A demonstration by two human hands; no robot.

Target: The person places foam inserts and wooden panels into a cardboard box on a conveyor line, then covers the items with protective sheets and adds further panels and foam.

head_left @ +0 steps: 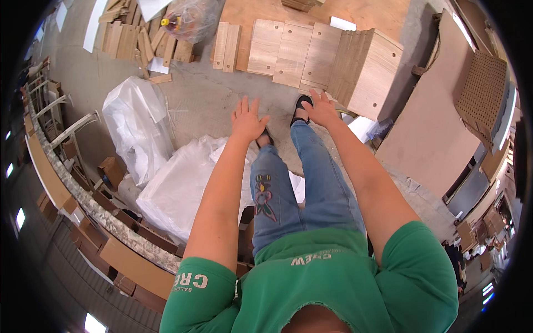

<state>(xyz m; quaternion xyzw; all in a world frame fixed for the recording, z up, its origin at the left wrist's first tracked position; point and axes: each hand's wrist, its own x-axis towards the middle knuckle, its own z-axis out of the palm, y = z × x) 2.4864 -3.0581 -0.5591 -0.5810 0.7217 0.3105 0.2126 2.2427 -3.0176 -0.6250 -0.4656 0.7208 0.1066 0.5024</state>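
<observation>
Reaching forward and down, both bare arms extend over the grey concrete floor (222,100) with nothing in either hand. Left hand (247,119): palm down, fingers (244,105) spread and released, not touching anything that can be made out. Right hand (322,108): likewise flat and unclenched, its fingers (317,95) pointing toward the timber ahead.

Nearest item beyond the right fingertips is a tilted stack of pale wooden rectangular panels with drilled holes (366,72), leaning on edge just ahead and to the right of them, apparently propped so the boards stay together. Ahead of and between both sets of fingertips lies a row of flat light-wood boards (291,53), laid side by side on the floor, near but apart from the hands. Judged from the open posture, the hands are nearest these panels and positioned to take hold of one; no contact is visible.

Below the fingers, the person's black sandals (300,105) and blue jeans (316,183) show a stepping stance. Left of the left fingers, well apart, sit bulky white plastic-wrapped bundles (139,122). Farther ahead on the left lies a loose heap of short wooden offcuts (133,39), with a clear plastic bag (191,19) beside it. A large brown sheet board (433,139) rests to the right.
</observation>
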